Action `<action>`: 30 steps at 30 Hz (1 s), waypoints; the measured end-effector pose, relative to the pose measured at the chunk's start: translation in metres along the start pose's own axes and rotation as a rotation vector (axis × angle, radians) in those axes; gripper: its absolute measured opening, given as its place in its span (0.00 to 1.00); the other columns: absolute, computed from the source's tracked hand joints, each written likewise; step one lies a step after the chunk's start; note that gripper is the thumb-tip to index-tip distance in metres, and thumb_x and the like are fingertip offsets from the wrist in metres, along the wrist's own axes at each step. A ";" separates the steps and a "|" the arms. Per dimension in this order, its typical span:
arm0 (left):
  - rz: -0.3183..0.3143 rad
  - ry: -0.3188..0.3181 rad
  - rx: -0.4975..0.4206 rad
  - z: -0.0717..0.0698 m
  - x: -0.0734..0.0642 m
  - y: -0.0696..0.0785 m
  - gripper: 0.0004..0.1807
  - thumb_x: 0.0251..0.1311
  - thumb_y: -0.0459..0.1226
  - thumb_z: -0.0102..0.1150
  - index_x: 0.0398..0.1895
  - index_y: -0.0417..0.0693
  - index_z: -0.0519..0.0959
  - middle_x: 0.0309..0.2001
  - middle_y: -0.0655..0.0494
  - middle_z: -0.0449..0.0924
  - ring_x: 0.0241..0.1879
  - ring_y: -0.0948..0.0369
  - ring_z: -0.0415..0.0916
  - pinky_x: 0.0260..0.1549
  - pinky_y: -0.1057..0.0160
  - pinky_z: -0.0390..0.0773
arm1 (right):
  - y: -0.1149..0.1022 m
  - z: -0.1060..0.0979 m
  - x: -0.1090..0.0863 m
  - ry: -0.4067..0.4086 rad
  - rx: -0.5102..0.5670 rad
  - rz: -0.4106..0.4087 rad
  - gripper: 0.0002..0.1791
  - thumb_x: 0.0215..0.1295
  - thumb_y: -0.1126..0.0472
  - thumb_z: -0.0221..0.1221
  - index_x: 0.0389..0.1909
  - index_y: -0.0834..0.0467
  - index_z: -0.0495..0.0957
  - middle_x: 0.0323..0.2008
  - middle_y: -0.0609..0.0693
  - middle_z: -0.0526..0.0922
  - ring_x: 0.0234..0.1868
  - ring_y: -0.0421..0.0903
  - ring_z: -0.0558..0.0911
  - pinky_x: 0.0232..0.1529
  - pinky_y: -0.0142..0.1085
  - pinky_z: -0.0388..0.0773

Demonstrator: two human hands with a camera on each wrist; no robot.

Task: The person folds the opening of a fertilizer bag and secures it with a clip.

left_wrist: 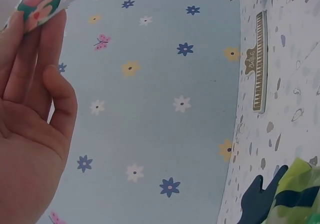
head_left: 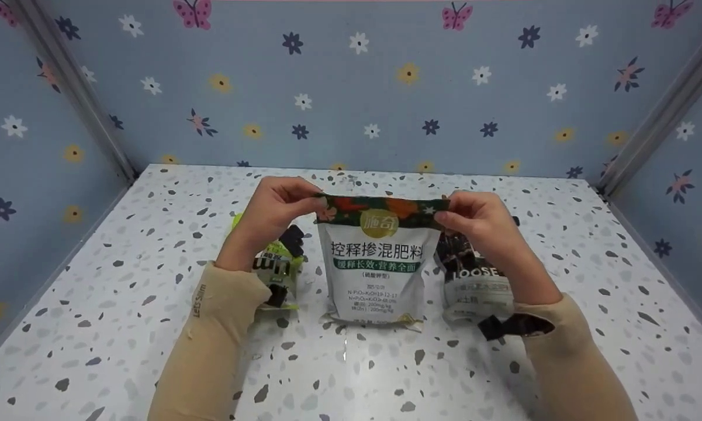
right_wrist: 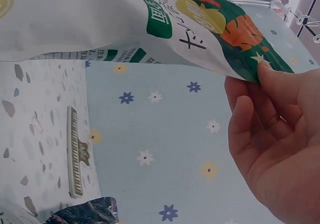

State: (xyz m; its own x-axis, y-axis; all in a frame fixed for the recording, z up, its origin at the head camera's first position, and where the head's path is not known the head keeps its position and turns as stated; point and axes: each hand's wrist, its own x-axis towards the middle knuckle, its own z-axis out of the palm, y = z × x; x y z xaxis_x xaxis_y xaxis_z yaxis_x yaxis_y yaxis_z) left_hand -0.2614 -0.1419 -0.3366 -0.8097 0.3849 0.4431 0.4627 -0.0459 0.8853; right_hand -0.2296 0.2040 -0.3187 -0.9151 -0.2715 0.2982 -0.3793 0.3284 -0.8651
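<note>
White bag [head_left: 380, 280]: between your two hands, upright, printed front facing you, green floral band along the top – can't tell if its base touches the tabletop [head_left: 339, 374].
Left hand [head_left: 275, 213]: you're pinching the bag's top left corner, thumb on the front.
Right hand [head_left: 482, 222]: you're pinching the top right corner, same thumb-front grip.
Top edge: pulled roughly straight between your hands.
Green packet [head_left: 280, 269]: left of the bag, apart from it, partly hidden by your left wrist.
LOOSE bag [head_left: 476, 292]: right of the white bag, partly behind your right hand and wrist.
Comb-like strip [left_wrist: 259, 84]: flat on the tabletop – your left wrist view shows it near the wall [left_wrist: 150, 94].
Sleeves [head_left: 201, 351]: beige, both your forearms.
</note>
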 end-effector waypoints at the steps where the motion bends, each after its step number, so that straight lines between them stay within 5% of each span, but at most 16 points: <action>1: 0.007 -0.008 -0.013 0.000 0.000 0.000 0.04 0.63 0.29 0.65 0.38 0.40 0.87 0.33 0.48 0.86 0.35 0.53 0.84 0.47 0.50 0.79 | -0.001 -0.001 -0.001 -0.002 -0.004 -0.019 0.08 0.63 0.72 0.63 0.25 0.68 0.77 0.24 0.56 0.77 0.24 0.47 0.73 0.25 0.33 0.70; 7: 0.039 -0.023 -0.006 0.000 0.000 0.006 0.03 0.61 0.29 0.66 0.37 0.38 0.87 0.35 0.49 0.86 0.35 0.54 0.84 0.44 0.52 0.80 | -0.005 -0.006 -0.004 -0.005 -0.016 -0.106 0.05 0.60 0.76 0.63 0.26 0.67 0.80 0.23 0.51 0.78 0.22 0.43 0.73 0.24 0.32 0.70; 18: 0.101 -0.064 -0.025 0.004 0.001 0.013 0.03 0.61 0.26 0.65 0.36 0.32 0.85 0.33 0.48 0.85 0.33 0.54 0.84 0.41 0.53 0.81 | -0.010 -0.013 -0.007 0.003 -0.014 -0.145 0.07 0.58 0.78 0.62 0.28 0.64 0.83 0.24 0.53 0.78 0.21 0.41 0.69 0.22 0.30 0.67; 30: -0.036 -0.073 0.025 0.000 -0.002 0.011 0.06 0.63 0.30 0.65 0.41 0.37 0.85 0.39 0.47 0.84 0.39 0.52 0.84 0.45 0.51 0.80 | -0.010 -0.013 -0.005 -0.072 -0.048 -0.059 0.04 0.61 0.74 0.63 0.30 0.63 0.83 0.25 0.52 0.78 0.22 0.41 0.68 0.24 0.31 0.66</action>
State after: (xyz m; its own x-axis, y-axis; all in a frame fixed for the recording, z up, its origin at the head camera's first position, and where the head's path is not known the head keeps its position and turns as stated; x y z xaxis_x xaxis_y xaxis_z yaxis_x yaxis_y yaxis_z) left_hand -0.2551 -0.1434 -0.3278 -0.7979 0.4517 0.3992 0.4438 -0.0080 0.8961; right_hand -0.2231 0.2133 -0.3061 -0.8792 -0.3557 0.3171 -0.4404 0.3525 -0.8257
